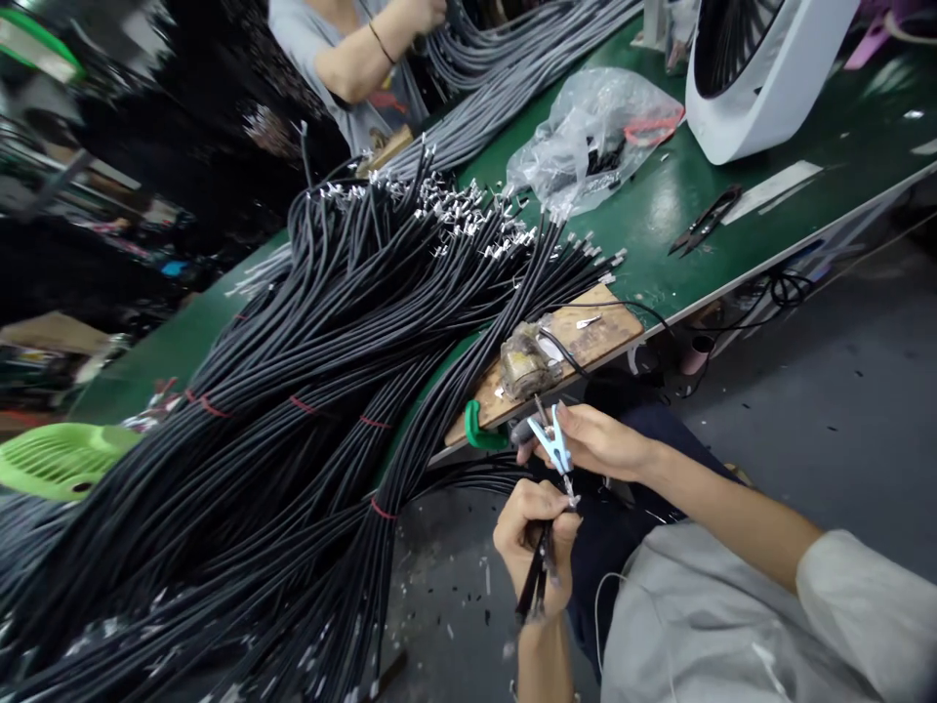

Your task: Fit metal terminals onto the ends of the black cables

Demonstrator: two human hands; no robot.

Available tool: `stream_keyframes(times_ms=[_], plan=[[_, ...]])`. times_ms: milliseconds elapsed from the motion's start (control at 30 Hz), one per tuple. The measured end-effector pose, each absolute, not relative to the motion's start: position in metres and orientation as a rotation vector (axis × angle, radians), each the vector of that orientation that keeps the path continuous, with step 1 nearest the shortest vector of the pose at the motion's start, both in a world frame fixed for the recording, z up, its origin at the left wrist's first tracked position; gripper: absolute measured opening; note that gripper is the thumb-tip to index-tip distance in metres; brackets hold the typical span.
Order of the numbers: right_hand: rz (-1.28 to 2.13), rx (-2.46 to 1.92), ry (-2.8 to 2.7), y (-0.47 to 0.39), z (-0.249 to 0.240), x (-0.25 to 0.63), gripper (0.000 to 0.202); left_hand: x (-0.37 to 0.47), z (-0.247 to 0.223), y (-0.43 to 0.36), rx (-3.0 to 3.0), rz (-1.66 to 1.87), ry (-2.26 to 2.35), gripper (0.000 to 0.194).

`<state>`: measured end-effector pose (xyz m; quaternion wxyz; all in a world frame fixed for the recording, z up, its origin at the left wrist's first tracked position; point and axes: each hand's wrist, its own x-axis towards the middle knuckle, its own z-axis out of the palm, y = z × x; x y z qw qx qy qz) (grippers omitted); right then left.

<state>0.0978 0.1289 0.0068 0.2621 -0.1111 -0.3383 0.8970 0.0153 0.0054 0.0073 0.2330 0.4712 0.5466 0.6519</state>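
My left hand (538,532) is closed around a few black cables, whose stripped ends point up between thumb and fingers. Just above it, my right hand (596,441) grips a light blue clip (554,444), its lower tip at the pale wire ends. Beyond the clip, a small motor-like device (525,361) sits on a wooden board (596,327) at the table edge, with a green clamp (483,427) beside it. Large bundles of black cables (351,342) spread to the left, their white-tipped ends on the table.
On the green table (651,229) are a plastic bag (592,127), snips (707,223) and a white fan (776,88). A light green fan (62,459) is at far left. Across the table, another person (358,68) is beside grey cables (505,88).
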Motion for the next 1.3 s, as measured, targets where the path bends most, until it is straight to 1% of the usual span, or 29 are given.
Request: stream_keyframes(times_ms=[67, 133, 300, 433, 533, 633, 733, 833, 900, 967, 1067, 1167, 1233, 1300], plan=[[2.489, -0.249, -0.824, 0.126, 0.008, 0.09, 0.051, 0.012, 0.004, 0.007, 1.282, 1.827, 1.482, 0.021], [2.483, -0.292, -0.771, 0.124, 0.008, 0.087, 0.049, 0.009, 0.001, 0.009, 1.273, 1.812, 1.504, 0.02], [2.49, -0.277, -0.714, 0.123, 0.007, 0.087, 0.046, 0.006, -0.002, 0.013, 1.275, 1.693, 1.605, 0.021], [2.544, -0.219, -0.704, 0.124, 0.0, 0.089, 0.05, 0.005, -0.002, 0.012, 1.252, 1.667, 1.572, 0.022], [2.495, -0.316, -0.747, 0.125, -0.012, 0.099, 0.053, 0.004, -0.001, 0.009, 1.249, 1.647, 1.563, 0.021], [2.224, -0.515, -0.961, 0.124, -0.017, 0.121, 0.044, 0.004, -0.001, 0.006, 1.264, 1.627, 1.544, 0.022], [1.75, -0.632, -1.343, 0.114, -0.003, 0.15, 0.031, 0.005, -0.001, 0.005, 1.354, 1.561, 1.507, 0.018], [1.215, -0.472, -1.741, 0.099, 0.019, 0.167, 0.019, 0.007, 0.001, 0.007, 1.491, 1.433, 1.493, 0.017], [0.993, -0.392, -1.872, 0.09, 0.028, 0.168, 0.01, 0.009, 0.002, 0.007, 1.554, 1.393, 1.48, 0.018], [0.936, -0.397, -1.882, 0.085, 0.03, 0.163, 0.003, 0.011, 0.003, 0.005, 1.582, 1.409, 1.502, 0.016], [0.965, -0.441, -1.834, 0.081, 0.021, 0.152, 0.017, 0.015, 0.005, -0.001, 1.564, 1.432, 1.612, 0.006], [0.818, -0.558, -1.793, 0.076, 0.009, 0.143, 0.026, 0.021, 0.004, -0.008, 1.502, 1.383, 1.704, 0.004], [0.688, -0.623, -1.739, 0.073, 0.004, 0.138, 0.02, 0.024, 0.003, -0.012, 1.409, 1.373, 1.756, 0.001], [0.73, -0.652, -1.682, 0.073, 0.002, 0.136, 0.014, 0.026, 0.002, -0.015, 1.302, 1.399, 1.789, 0.005]])
